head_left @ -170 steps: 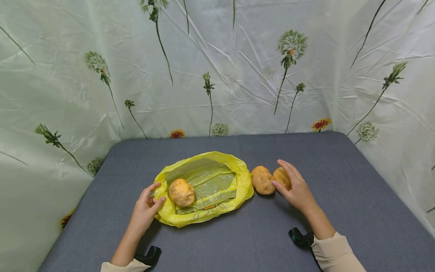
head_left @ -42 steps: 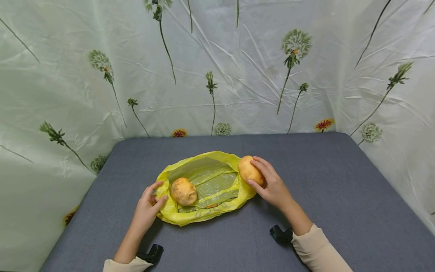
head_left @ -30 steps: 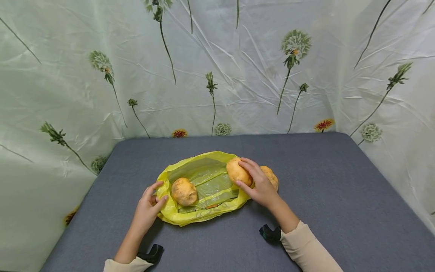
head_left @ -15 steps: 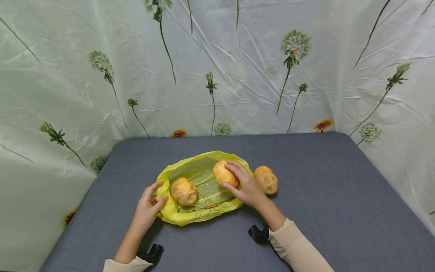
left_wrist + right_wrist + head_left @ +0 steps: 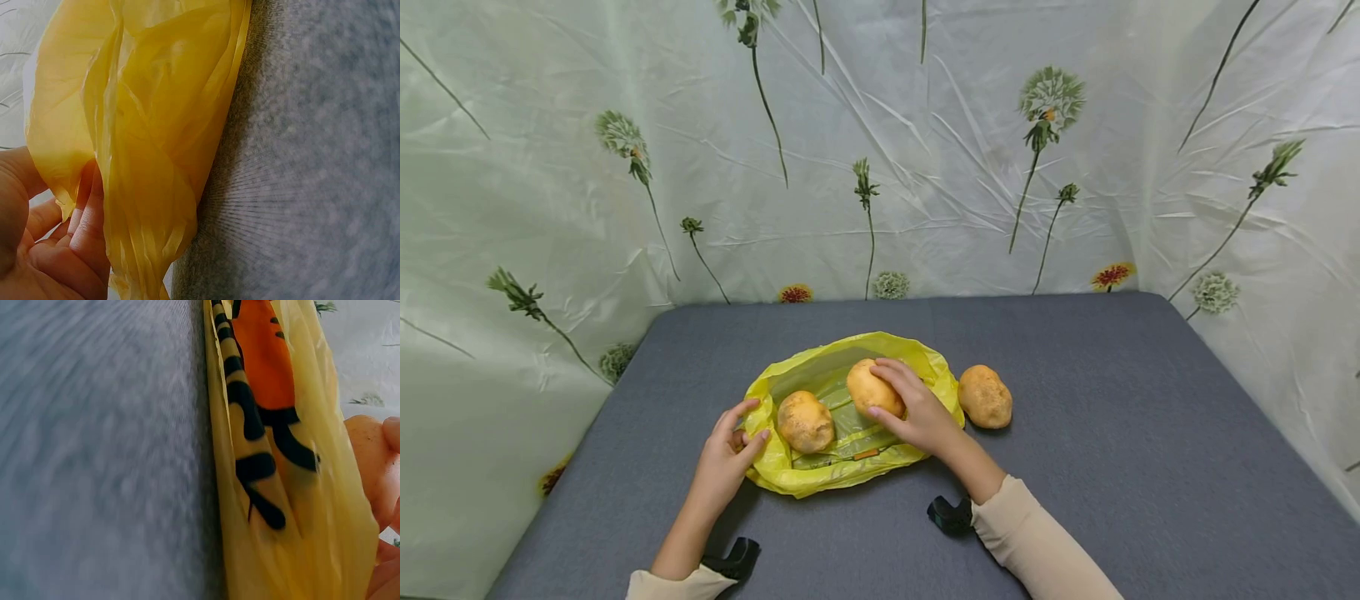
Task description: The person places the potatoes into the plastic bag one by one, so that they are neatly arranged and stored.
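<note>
Head view: gripped by my right hand (image 5: 919, 415), the held potato (image 5: 871, 389) has moved left from the right rim of the yellow bag (image 5: 842, 481) to over its opening, near the inner potato (image 5: 806, 422), leaving only the outer potato (image 5: 986, 397) outside, close beside. My right forearm (image 5: 974, 469) slants inward; my left hand (image 5: 722, 458) pinches the bag's left edge.
</note>
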`<state>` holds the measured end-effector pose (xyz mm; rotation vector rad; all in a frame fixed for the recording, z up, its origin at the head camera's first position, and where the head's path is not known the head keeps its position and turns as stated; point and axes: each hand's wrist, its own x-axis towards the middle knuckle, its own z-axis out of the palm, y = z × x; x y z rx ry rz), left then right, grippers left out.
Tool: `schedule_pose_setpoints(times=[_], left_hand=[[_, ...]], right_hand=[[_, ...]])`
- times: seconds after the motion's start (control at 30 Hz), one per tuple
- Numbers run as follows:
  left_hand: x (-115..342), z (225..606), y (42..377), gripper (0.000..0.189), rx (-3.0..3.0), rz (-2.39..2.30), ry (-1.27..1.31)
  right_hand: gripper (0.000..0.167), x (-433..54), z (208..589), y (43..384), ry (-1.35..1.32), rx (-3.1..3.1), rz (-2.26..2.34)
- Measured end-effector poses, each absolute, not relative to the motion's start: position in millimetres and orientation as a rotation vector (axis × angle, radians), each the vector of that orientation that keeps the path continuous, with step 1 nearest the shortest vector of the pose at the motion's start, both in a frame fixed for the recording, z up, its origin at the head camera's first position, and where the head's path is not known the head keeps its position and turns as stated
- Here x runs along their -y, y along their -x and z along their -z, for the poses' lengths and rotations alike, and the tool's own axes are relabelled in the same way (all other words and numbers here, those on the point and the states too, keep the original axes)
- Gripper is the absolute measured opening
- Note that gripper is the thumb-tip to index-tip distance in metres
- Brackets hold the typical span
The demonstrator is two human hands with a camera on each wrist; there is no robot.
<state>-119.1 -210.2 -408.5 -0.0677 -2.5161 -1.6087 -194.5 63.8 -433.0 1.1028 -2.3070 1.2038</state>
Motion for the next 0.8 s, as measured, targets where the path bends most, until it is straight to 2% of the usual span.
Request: schedule_pose_setpoints(times=[0.8], left_hand=[[209.2, 407.3, 117.8, 0.043, 2.526, 1.556, 0.071]], right_hand=[[0.054, -35.9, 440.7, 202.4, -1.149, 2.578, -1.176]])
